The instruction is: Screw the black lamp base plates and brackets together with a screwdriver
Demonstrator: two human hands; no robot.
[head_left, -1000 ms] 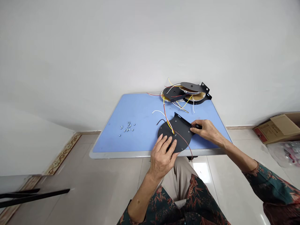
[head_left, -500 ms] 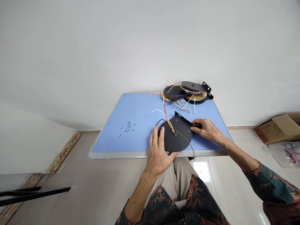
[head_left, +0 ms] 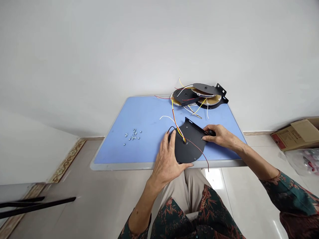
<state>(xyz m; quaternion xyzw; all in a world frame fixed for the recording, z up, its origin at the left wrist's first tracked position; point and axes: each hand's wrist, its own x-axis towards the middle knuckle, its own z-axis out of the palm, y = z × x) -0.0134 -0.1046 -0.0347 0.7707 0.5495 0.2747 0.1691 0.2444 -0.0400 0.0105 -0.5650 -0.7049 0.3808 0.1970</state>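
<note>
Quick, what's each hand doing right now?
Left hand: open, pressed flat on the black metal plate.
Right hand: closed on a small black object at the plate's edge.

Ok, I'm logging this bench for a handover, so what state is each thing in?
black metal plate, lying on the blue table, wires through its centre hole
left hand, open, pressed on the plate
right hand, gripping the plate's bent flange
spare plates, piled loosely with wires trailing
small metal fasteners, scattered
cardboard box, flaps open
</note>
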